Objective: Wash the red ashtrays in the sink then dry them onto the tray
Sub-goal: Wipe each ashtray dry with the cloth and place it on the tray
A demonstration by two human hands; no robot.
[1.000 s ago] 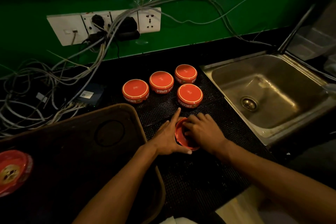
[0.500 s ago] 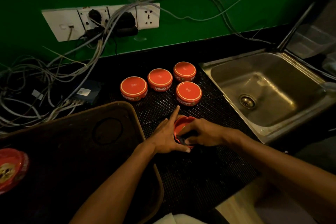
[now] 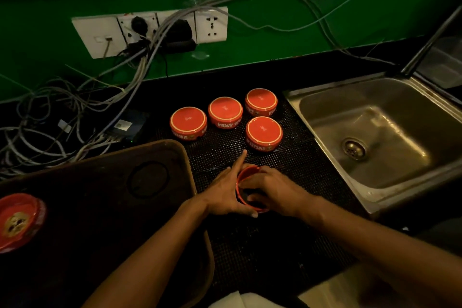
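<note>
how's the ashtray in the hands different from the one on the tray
The held ashtray is tipped on its side over the mat, gripped by both hands; the tray ashtray lies flat, open side up, untouched. The held one's inside is shadowed; the other shows a gold emblem. Both are red.

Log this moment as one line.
hands: left hand, right hand hold ashtray | four ashtrays inverted on mat | sink dry
</note>
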